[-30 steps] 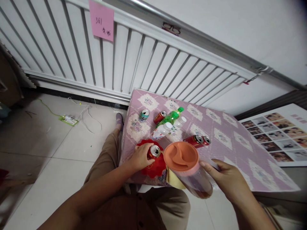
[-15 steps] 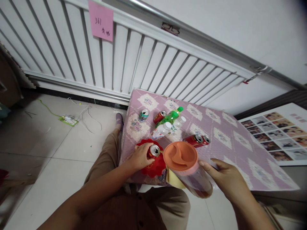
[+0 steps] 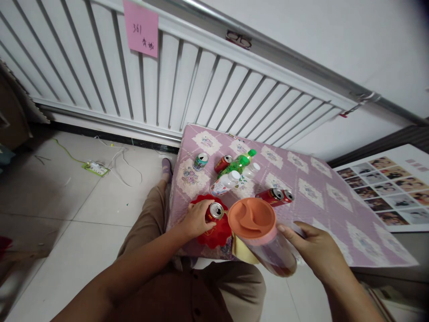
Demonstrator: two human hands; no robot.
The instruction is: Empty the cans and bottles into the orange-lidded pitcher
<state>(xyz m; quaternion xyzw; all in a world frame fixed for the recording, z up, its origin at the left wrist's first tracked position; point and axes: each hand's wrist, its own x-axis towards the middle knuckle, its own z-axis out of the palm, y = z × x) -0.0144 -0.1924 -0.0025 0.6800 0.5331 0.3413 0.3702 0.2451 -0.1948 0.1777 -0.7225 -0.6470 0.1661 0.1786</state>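
My left hand (image 3: 195,219) grips a red drink can (image 3: 214,212) that stands on a red scalloped dish (image 3: 217,232) at the near edge of a small table with a pink patterned cloth (image 3: 321,197). A clear plastic pitcher (image 3: 268,243) with an orange lid (image 3: 252,218) is held by my right hand (image 3: 318,252) just right of the can, tipped towards me over the table's front edge. A little brown liquid shows at the pitcher's bottom.
Farther back on the cloth are a green-white can (image 3: 200,161), a red can (image 3: 223,163), a green bottle (image 3: 238,163), two pale bottles (image 3: 225,183) and two red cans lying down (image 3: 276,196). A white radiator (image 3: 174,80) stands behind, a power strip (image 3: 94,168) lies on the floor, and a photo sheet (image 3: 389,188) is at right.
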